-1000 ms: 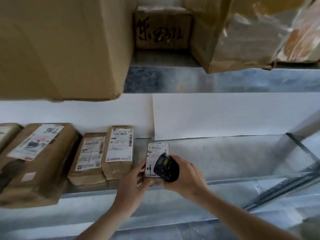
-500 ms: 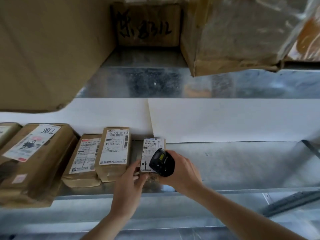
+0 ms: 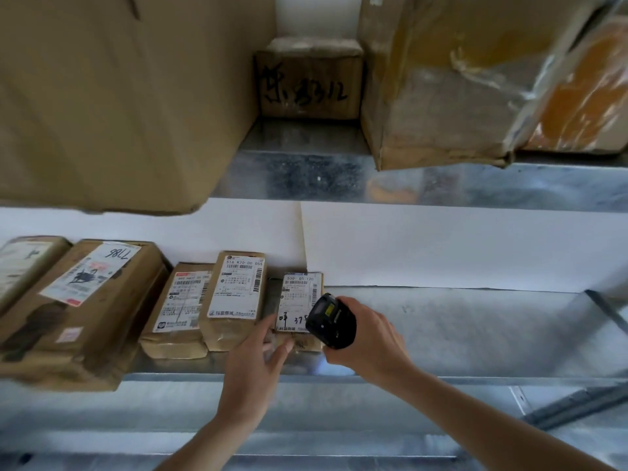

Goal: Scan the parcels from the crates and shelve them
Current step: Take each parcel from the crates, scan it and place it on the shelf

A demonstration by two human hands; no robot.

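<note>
A small parcel [image 3: 299, 302] with a white label is lying flat on the metal shelf [image 3: 475, 331], close to the white back wall [image 3: 441, 246]. The left hand [image 3: 253, 363] is reached up from below the small parcel, and its fingers [image 3: 283, 348] are held fairly straight and close together, with the tips touching the near left corner of the parcel. A black scanner [image 3: 331, 321] is gripped by the right hand [image 3: 368, 338], whose fingers are curled round it from the right side. The scanner is held just over the near right part of the small parcel, and part of the label is hidden by it. Both forearms are stretched up toward the small parcel from the bottom edge of the view, the right one coming in at a slant. Just left of the small parcel, a taller brown parcel [image 3: 234, 297] is lying on the shelf, and another brown parcel [image 3: 178, 311] is pressed against that one. Farther left of the small parcel, a big brown parcel [image 3: 78, 311] with a tilted label can be seen. Above the small parcel, on the upper shelf [image 3: 306, 175], a big cardboard box [image 3: 112, 96], a box with black writing [image 3: 309, 83] and a taped box [image 3: 452, 79] are kept.
</note>
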